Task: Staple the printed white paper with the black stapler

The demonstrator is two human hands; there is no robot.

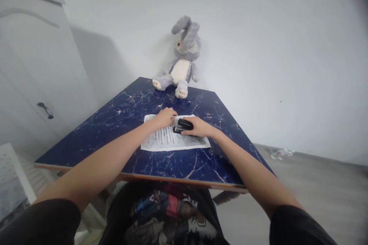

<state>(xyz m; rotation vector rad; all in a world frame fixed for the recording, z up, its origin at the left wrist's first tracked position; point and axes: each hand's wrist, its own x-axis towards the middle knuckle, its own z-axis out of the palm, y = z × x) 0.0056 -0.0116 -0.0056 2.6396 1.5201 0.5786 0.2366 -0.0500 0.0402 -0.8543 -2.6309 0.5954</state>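
Observation:
A printed sheet of paper [172, 139] lies flat on the dark blue marbled table [115, 122]. My left hand [166, 117] rests with curled fingers on the sheet's far left part, pressing it down. My right hand [198, 127] is closed around a small black stapler [184, 125], which sits over the paper's upper middle. The two hands are close together, almost touching.
A grey and white plush rabbit [182, 59] sits at the table's far edge against the white wall. A white cabinet with a dark handle [45, 110] stands to the left. A clear object [281, 153] lies on the grey floor at the right.

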